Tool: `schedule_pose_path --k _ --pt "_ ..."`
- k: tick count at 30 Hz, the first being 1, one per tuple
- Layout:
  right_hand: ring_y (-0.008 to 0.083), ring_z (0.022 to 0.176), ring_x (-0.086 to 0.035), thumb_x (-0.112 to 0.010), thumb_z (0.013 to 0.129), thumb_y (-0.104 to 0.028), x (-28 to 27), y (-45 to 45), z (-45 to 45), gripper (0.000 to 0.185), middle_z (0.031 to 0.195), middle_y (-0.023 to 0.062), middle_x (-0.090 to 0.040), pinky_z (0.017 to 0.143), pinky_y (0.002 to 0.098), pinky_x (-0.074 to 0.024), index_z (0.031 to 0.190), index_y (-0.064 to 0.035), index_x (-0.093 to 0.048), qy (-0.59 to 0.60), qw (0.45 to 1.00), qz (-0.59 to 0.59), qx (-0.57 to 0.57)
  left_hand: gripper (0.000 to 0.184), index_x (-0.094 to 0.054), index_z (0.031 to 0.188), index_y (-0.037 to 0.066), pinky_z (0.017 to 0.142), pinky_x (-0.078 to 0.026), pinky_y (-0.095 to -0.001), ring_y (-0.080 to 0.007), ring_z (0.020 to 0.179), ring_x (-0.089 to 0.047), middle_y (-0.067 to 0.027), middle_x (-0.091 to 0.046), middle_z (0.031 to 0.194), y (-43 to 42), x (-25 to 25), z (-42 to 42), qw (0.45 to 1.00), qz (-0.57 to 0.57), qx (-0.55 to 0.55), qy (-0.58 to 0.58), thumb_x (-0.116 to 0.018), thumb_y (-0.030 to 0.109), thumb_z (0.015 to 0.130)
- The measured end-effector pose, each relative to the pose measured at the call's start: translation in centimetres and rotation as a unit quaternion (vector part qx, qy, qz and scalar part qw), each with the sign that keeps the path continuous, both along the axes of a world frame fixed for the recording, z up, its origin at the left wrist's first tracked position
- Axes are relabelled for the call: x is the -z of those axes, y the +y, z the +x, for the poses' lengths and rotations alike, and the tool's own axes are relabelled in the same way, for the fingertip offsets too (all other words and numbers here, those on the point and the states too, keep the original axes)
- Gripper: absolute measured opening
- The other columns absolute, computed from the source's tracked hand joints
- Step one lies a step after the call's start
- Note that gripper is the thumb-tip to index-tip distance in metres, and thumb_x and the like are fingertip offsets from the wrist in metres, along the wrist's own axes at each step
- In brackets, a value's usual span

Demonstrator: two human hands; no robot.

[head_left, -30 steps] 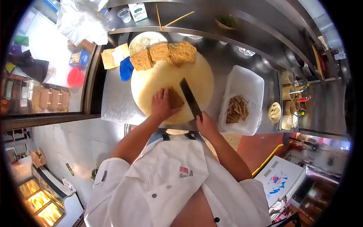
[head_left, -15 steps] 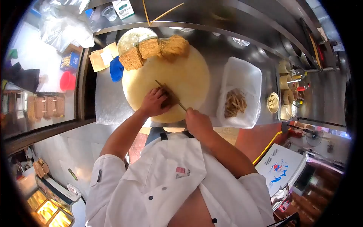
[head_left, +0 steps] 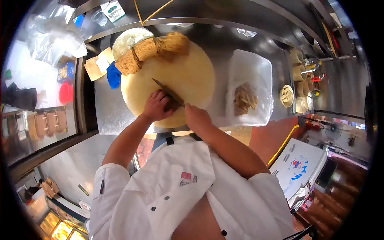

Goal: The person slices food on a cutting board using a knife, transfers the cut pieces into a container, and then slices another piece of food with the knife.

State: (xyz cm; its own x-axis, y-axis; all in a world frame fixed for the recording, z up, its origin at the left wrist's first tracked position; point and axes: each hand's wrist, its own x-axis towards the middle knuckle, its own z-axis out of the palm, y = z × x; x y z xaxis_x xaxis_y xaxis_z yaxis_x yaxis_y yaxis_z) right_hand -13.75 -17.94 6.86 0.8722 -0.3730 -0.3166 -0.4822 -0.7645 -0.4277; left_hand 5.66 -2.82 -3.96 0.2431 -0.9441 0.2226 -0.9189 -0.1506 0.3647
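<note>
My right hand [head_left: 197, 118] is wrapped round the handle of a cleaver-like knife [head_left: 169, 91], whose blade slants up and left over a round, pale chopping board [head_left: 192, 76]. Close beside the blade, the curled fingers of my left hand [head_left: 158, 106] press on a dark brown piece of food [head_left: 172, 105]. Hand and knife cover most of that piece, so its exact kind is unclear. Along the board's far edge sit several rough, golden-brown blocks [head_left: 145, 49], apart from both hands.
Right of the board stands a translucent plastic tub [head_left: 252, 62] with brown strips [head_left: 245, 100] inside. A small bowl [head_left: 286, 96] of pale pieces is farther right. A round container [head_left: 130, 38], a blue cloth-like item [head_left: 113, 76] and brown paper [head_left: 96, 70] lie to the left.
The whole view has shifted slightly. Both hands stay close together on the board, and the knife has moved a little left, its blade face showing more. The golden-brown blocks remain in place.
</note>
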Motion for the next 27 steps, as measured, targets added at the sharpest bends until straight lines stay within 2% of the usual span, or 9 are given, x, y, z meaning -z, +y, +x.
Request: schedule_pose_path --k 5,7,12,14,16,18,20,22,27 --pt "0.0430 0.089 -0.071 -0.053 0.096 -0.015 0.9 -0.7 2.1 0.016 0.096 0.0225 -0.072 0.078 0.0540 -0.0568 0.104 -0.0027 -0.059 -0.013 1.000 -0.004 -0.014 0.047 -0.071 0.108 0.009 0.106 -0.046 -0.0473 -0.0376 0.120 -0.057 -0.0156 -0.064 0.125 -0.4 -0.9 -0.2 0.999 0.031 0.022 -0.002 -0.077 0.040 0.073" --pt "0.0426 0.089 -0.071 -0.053 0.097 -0.017 1.9 -1.3 2.4 0.016 0.096 0.0217 -0.072 0.079 0.0540 -0.0568 0.104 -0.0034 -0.059 -0.016 1.000 -0.004 -0.002 0.047 -0.070 0.110 0.010 0.107 -0.046 -0.0482 -0.0378 0.122 -0.056 -0.0153 -0.063 0.127 -0.4 -5.0 -0.9 0.999 -0.045 -0.019 0.018 -0.076 0.038 0.073" --pt "0.0414 0.089 -0.072 -0.052 0.098 -0.020 -1.6 -1.8 0.3 0.017 0.095 0.0209 -0.073 0.079 0.0536 -0.0569 0.100 -0.0047 -0.061 -0.025 0.999 0.002 0.021 0.047 -0.071 0.113 0.010 0.106 -0.046 -0.0498 -0.0388 0.124 -0.055 -0.0145 -0.062 0.129 0.5 3.1 0.4 1.000 -0.016 0.004 0.003 -0.076 0.035 0.074" --pt "0.0410 0.087 -0.072 -0.053 0.097 -0.017 -4.0 -1.5 -0.4 0.015 0.094 0.0205 -0.073 0.077 0.0533 -0.0571 0.101 -0.0038 -0.060 0.046 0.999 -0.001 0.002 0.047 -0.071 0.114 0.010 0.106 -0.046 -0.0502 -0.0390 0.124 -0.055 -0.0143 -0.062 0.129 0.6 2.3 0.0 1.000 -0.007 0.012 0.006 -0.076 0.034 0.074" --pt "0.0412 0.085 -0.072 -0.054 0.096 -0.015 -4.9 -0.8 -1.5 0.014 0.093 0.0208 -0.072 0.075 0.0532 -0.0572 0.102 -0.0030 -0.059 0.048 0.999 -0.005 -0.012 0.048 -0.071 0.114 0.010 0.106 -0.047 -0.0501 -0.0400 0.124 -0.055 -0.0145 -0.062 0.129 0.4 -3.2 -0.9 0.994 -0.106 -0.014 0.014 -0.076 0.033 0.073" --pt "0.0413 0.084 -0.073 -0.054 0.095 -0.013 -6.0 -0.1 -1.7 0.014 0.093 0.0210 -0.072 0.074 0.0532 -0.0572 0.102 -0.0023 -0.059 0.045 0.999 -0.010 -0.026 0.048 -0.072 0.114 0.010 0.105 -0.047 -0.0500 -0.0402 0.124 -0.055 -0.0146 -0.061 0.129 0.8 1.9 -0.1 0.999 -0.053 -0.005 -0.005 -0.076 0.033 0.073" --pt "0.0414 0.087 -0.074 -0.053 0.094 -0.008 -6.9 0.3 -1.4 0.021 0.097 0.0232 -0.072 0.074 0.0521 -0.0590 0.113 0.0008 -0.058 0.086 0.996 -0.002 -0.033 0.048 -0.072 0.114 0.010 0.105 -0.047 -0.0498 -0.0405 0.124 -0.055 -0.0146 -0.061 0.128 0.8 2.0 0.1 1.000 -0.001 0.004 -0.023 -0.077 0.033 0.072" --pt "0.0415 0.087 -0.074 -0.054 0.094 -0.008 -6.5 0.3 -1.3 0.021 0.096 0.0233 -0.071 0.074 0.0524 -0.0589 0.113 0.0010 -0.057 0.080 0.996 0.005 -0.027 0.048 -0.072 0.114 0.010 0.104 -0.047 -0.0500 -0.0404 0.124 -0.055 -0.0148 -0.062 0.126 0.4 -3.2 -0.7 0.997 -0.073 -0.010 0.001 -0.077 0.032 0.072" --pt "0.0412 0.088 -0.074 -0.056 0.093 -0.009 -2.9 0.2 -0.2 0.022 0.096 0.0241 -0.071 0.076 0.0522 -0.0592 0.113 0.0012 -0.057 0.045 0.998 0.013 -0.033 0.048 -0.071 0.112 0.009 0.103 -0.047 -0.0498 -0.0403 0.123 -0.055 -0.0145 -0.062 0.126 0.4 -2.6 -0.4 0.998 -0.063 -0.007 0.014 -0.077 0.033 0.071"
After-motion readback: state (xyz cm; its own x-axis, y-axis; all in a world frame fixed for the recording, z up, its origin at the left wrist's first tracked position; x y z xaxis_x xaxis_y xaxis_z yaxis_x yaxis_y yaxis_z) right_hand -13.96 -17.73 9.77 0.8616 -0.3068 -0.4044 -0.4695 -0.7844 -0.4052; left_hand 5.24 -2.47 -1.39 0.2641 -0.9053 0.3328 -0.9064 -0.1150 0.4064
